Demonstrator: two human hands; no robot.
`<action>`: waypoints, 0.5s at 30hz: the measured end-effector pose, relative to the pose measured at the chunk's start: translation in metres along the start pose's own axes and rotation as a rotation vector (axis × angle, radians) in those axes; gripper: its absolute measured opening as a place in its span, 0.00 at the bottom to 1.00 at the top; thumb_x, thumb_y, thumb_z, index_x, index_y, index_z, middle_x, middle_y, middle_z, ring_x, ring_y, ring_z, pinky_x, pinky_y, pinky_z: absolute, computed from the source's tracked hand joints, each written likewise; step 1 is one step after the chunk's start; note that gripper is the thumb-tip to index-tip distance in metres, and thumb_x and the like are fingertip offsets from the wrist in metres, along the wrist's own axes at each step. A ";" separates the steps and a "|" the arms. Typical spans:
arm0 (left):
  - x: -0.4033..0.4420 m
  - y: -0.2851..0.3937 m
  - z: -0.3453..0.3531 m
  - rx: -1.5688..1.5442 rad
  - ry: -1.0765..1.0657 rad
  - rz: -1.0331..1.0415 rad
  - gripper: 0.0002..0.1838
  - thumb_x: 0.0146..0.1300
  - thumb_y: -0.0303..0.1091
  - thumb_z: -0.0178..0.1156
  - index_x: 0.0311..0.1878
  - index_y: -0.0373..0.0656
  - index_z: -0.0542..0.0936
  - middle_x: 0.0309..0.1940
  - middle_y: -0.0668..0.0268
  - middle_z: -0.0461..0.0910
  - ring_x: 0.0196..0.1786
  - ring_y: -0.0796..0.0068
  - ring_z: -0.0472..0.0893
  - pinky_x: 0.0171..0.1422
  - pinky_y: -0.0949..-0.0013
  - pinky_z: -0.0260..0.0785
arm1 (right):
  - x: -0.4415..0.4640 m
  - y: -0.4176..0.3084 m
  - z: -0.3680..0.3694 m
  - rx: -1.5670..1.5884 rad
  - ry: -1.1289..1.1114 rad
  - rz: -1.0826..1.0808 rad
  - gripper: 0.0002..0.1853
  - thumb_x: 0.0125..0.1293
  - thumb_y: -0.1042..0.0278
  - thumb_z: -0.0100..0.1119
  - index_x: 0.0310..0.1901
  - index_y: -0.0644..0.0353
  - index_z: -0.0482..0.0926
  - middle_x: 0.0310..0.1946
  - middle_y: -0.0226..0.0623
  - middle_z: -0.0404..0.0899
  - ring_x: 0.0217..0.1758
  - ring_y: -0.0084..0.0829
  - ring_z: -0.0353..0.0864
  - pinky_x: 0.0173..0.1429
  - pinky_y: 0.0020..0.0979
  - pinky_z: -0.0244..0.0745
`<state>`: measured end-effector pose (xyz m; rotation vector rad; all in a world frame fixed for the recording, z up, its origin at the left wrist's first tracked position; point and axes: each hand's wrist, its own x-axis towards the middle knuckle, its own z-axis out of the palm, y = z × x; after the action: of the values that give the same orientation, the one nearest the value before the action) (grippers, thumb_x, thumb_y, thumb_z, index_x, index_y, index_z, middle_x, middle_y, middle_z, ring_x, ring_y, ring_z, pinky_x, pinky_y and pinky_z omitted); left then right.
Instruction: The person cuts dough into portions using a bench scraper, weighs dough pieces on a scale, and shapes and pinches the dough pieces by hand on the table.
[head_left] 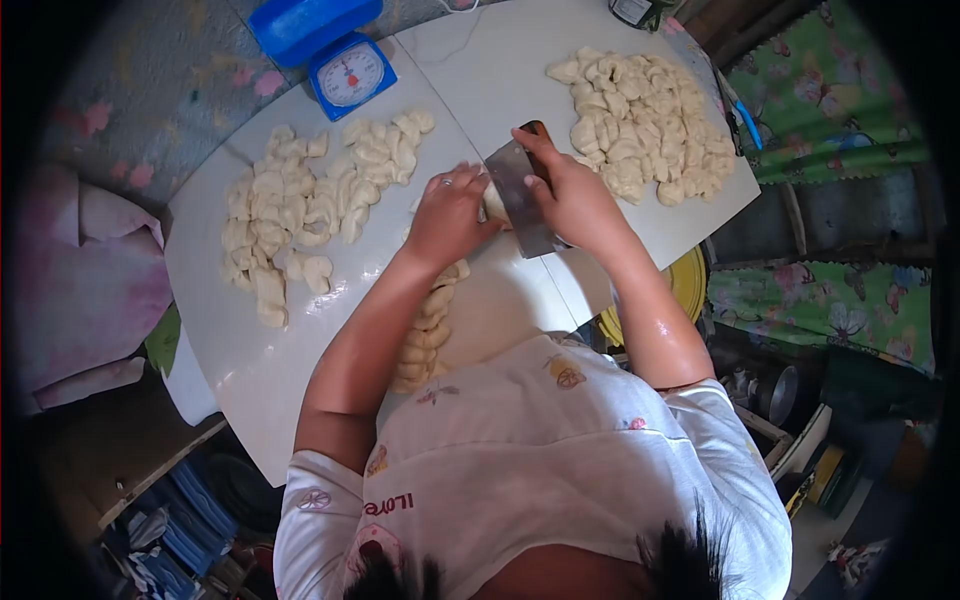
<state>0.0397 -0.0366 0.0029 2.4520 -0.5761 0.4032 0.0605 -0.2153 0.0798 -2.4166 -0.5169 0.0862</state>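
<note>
My right hand [572,200] grips a metal dough scraper [518,195] with a brown handle. Its wide rectangular blade stands against the right end of a strip of dough [494,204]. From the left, my left hand [450,212] lies over that strip with its fingers curled onto it, hiding most of it. A row of cut dough pieces [428,325] runs toward my body below my left wrist. More pieces form a spread pile [285,205] on the left, and another dense pile [650,125] lies at the far right.
The pale tabletop [300,385] carries all the dough. At its far left edge stands a blue kitchen scale [350,75] with a round dial and blue pan. A dark jar [635,12] sits at the back. Beside the right edge is a yellow round container [688,300].
</note>
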 end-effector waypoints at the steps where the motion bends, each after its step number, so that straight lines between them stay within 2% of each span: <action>1: 0.002 0.001 -0.001 -0.001 -0.003 -0.002 0.29 0.42 0.40 0.72 0.47 0.36 0.77 0.51 0.54 0.76 0.57 0.54 0.73 0.61 0.56 0.62 | 0.001 -0.002 0.002 0.002 -0.002 0.002 0.26 0.63 0.72 0.51 0.64 0.47 0.64 0.41 0.54 0.76 0.44 0.52 0.78 0.49 0.43 0.73; 3: 0.006 0.003 -0.003 -0.139 -0.193 -0.176 0.28 0.40 0.38 0.71 0.46 0.36 0.77 0.45 0.56 0.79 0.52 0.56 0.76 0.56 0.55 0.65 | 0.001 -0.008 0.007 -0.069 -0.037 0.062 0.27 0.62 0.72 0.51 0.64 0.46 0.63 0.40 0.55 0.76 0.43 0.53 0.78 0.47 0.43 0.74; 4: 0.005 0.002 -0.001 -0.145 -0.206 -0.180 0.28 0.40 0.38 0.71 0.46 0.36 0.77 0.45 0.56 0.79 0.52 0.56 0.76 0.56 0.55 0.65 | 0.000 -0.011 0.008 -0.064 -0.044 0.074 0.27 0.62 0.72 0.51 0.64 0.46 0.63 0.40 0.55 0.76 0.43 0.53 0.78 0.47 0.43 0.74; 6: -0.001 0.000 0.005 -0.055 -0.117 -0.115 0.23 0.41 0.36 0.69 0.42 0.37 0.78 0.40 0.59 0.79 0.49 0.58 0.76 0.54 0.57 0.65 | -0.001 -0.020 0.010 -0.154 -0.085 0.142 0.29 0.61 0.73 0.51 0.65 0.45 0.62 0.40 0.55 0.76 0.41 0.53 0.79 0.46 0.44 0.75; 9: -0.005 0.002 0.008 0.021 -0.029 -0.055 0.20 0.42 0.37 0.68 0.39 0.37 0.78 0.38 0.59 0.79 0.44 0.58 0.77 0.51 0.59 0.65 | -0.002 -0.036 0.015 -0.268 -0.187 0.207 0.28 0.61 0.73 0.49 0.64 0.46 0.64 0.42 0.55 0.76 0.41 0.52 0.80 0.45 0.44 0.75; 11: -0.003 -0.004 0.012 0.052 -0.062 -0.060 0.19 0.42 0.36 0.67 0.37 0.37 0.79 0.37 0.57 0.79 0.42 0.56 0.77 0.48 0.58 0.66 | 0.013 -0.024 0.036 -0.267 -0.108 0.141 0.25 0.61 0.72 0.44 0.62 0.48 0.67 0.43 0.55 0.76 0.41 0.52 0.80 0.46 0.45 0.75; 13: -0.004 -0.003 0.017 0.083 -0.111 -0.061 0.15 0.43 0.36 0.65 0.33 0.39 0.79 0.34 0.55 0.78 0.38 0.54 0.76 0.44 0.55 0.66 | 0.059 -0.013 0.044 -0.240 -0.079 -0.054 0.27 0.60 0.72 0.46 0.63 0.45 0.66 0.42 0.53 0.78 0.40 0.52 0.80 0.46 0.45 0.75; 15: -0.001 0.006 0.012 0.119 -0.151 -0.098 0.14 0.43 0.36 0.65 0.33 0.39 0.78 0.33 0.53 0.77 0.39 0.54 0.76 0.45 0.54 0.66 | 0.117 -0.014 0.050 -0.262 -0.116 0.071 0.27 0.59 0.71 0.46 0.63 0.45 0.67 0.42 0.53 0.78 0.42 0.52 0.79 0.48 0.45 0.75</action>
<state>0.0379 -0.0485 -0.0041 2.6285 -0.5040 0.2199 0.1541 -0.1309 0.0577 -2.6989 -0.5227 0.2012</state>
